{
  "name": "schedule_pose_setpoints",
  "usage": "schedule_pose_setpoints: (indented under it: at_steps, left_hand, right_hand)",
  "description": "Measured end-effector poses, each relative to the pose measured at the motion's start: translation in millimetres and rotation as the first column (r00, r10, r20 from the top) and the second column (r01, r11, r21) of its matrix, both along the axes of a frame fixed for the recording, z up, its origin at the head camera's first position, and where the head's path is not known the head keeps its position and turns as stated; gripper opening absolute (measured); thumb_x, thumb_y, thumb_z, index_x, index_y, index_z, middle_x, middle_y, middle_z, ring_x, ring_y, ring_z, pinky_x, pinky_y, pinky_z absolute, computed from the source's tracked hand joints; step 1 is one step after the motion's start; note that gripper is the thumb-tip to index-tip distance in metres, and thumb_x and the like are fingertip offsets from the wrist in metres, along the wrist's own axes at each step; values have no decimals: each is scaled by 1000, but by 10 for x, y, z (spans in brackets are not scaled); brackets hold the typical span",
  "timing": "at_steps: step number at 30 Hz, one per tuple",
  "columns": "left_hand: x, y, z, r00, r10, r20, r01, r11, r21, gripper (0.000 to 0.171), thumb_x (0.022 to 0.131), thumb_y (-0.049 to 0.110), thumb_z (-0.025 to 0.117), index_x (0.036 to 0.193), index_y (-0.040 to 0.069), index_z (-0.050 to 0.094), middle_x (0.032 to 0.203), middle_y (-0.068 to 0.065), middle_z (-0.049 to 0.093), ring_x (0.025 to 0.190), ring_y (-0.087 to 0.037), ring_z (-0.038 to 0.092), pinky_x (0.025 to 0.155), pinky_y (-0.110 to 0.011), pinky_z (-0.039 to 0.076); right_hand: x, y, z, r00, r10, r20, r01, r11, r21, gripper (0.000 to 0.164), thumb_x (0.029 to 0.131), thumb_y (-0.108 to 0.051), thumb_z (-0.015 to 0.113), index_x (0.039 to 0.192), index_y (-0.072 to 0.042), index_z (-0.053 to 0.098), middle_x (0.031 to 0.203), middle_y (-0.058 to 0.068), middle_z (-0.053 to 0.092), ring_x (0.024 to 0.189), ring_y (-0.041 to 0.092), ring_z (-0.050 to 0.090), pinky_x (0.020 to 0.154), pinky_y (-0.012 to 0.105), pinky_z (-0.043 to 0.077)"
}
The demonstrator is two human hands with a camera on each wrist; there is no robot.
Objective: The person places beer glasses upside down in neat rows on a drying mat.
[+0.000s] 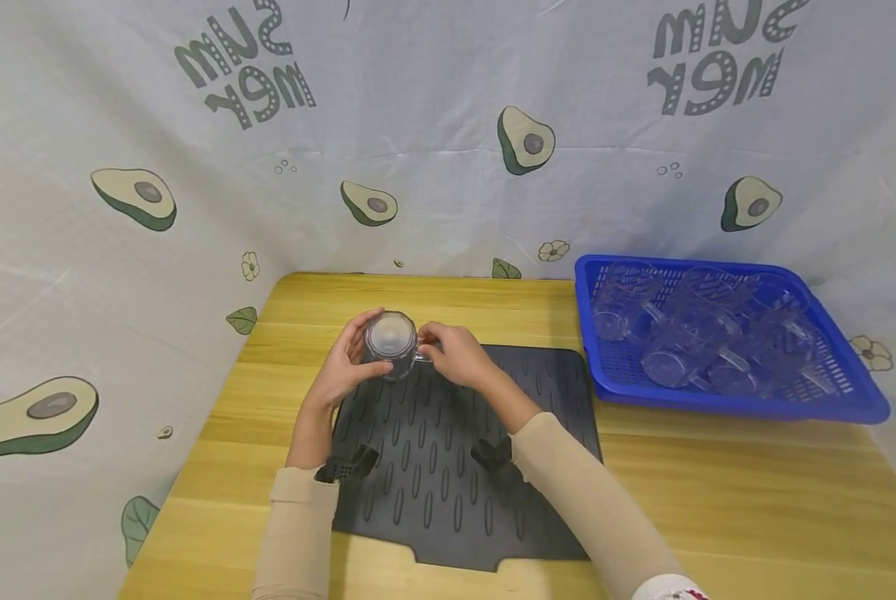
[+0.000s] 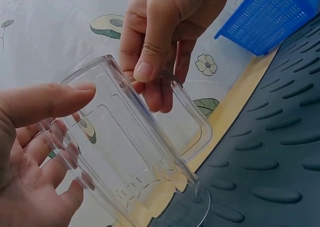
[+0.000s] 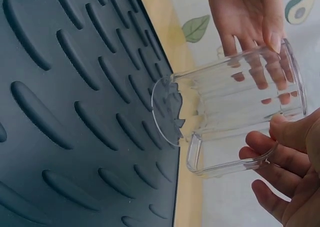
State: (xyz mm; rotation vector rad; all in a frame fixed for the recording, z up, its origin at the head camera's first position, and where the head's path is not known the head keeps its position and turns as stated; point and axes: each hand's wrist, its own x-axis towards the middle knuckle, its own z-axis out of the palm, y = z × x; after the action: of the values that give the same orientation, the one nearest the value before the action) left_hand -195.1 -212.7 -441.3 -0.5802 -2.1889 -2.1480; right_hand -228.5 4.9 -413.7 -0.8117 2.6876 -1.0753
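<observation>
A clear mug [image 1: 391, 335] is held over the far left part of a dark ribbed mat [image 1: 432, 492], its round base facing up in the head view. My left hand [image 1: 347, 358] grips the mug's body near the base, thumb on one side and fingers behind the see-through wall. With thumb and fingers, my right hand [image 1: 455, 353] pinches the upper end of the handle [image 2: 197, 132]. The mug's thin open rim [image 3: 156, 114] points down toward the mat in the right wrist view.
To the right, a blue plastic basket [image 1: 718, 408] holds several clear mugs [image 1: 673, 358] lying in a jumble. Mat and basket lie on a yellow wood-grain table [image 1: 417, 292]. A white cloth with avocado prints [image 1: 448, 225] hangs behind and along the sides.
</observation>
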Motion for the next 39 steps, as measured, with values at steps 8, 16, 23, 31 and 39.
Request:
schedule_pose_setpoints:
  at_steps: [8, 16, 23, 31, 39]
  left_hand:
    - [-42, 61, 7, 999, 46, 20, -46, 999, -9, 84, 81, -14, 67, 152, 2, 26, 156, -15, 29, 145, -25, 22, 118, -46, 11]
    - [-52, 137, 4, 986, 147, 77, -146, 989, -24, 87, 82, -8, 70, 154, 3, 21, 160, -13, 20, 148, -22, 11, 119, -44, 6]
    - [-5, 163, 72, 979, 169, 119, -164, 985, -47, 89, 83, -10, 68, 154, 1, 16, 161, -17, 13, 149, -29, 5, 119, -46, 4]
    - [105, 184, 235, 961, 217, 171, -210, 976, -60, 88, 86, -7, 68, 154, -1, 14, 161, -17, 13, 148, -28, 6, 119, -43, 7]
    - [31, 121, 58, 958, 240, 158, -238, 971, -30, 90, 84, -7, 70, 155, 3, 16, 161, -15, 14, 148, -26, 8, 119, -46, 8]
  right_hand:
    - [-46, -7, -28, 999, -21, 24, 21, 1000, -8, 25, 100, -15, 56, 123, -4, 59, 116, 11, 65, 100, 25, 63, 82, 39, 52]
    - [-68, -2, -68, 997, -6, 74, 7, 1000, -11, 40, 101, -5, 52, 140, -1, 48, 136, 16, 55, 126, 31, 51, 98, 44, 47]
    - [-101, 30, -116, 996, -11, 85, 12, 1000, -21, 47, 100, -7, 54, 145, -2, 41, 138, 17, 53, 128, 31, 49, 100, 47, 45]
    - [-148, 112, -150, 994, -40, 102, 44, 998, -34, 51, 100, -13, 57, 147, -3, 40, 137, 16, 54, 127, 30, 50, 100, 48, 45]
    - [-123, 183, -192, 991, -59, 117, 66, 996, -60, 51, 99, -15, 58, 146, -2, 41, 139, 15, 53, 127, 30, 50, 100, 48, 44]
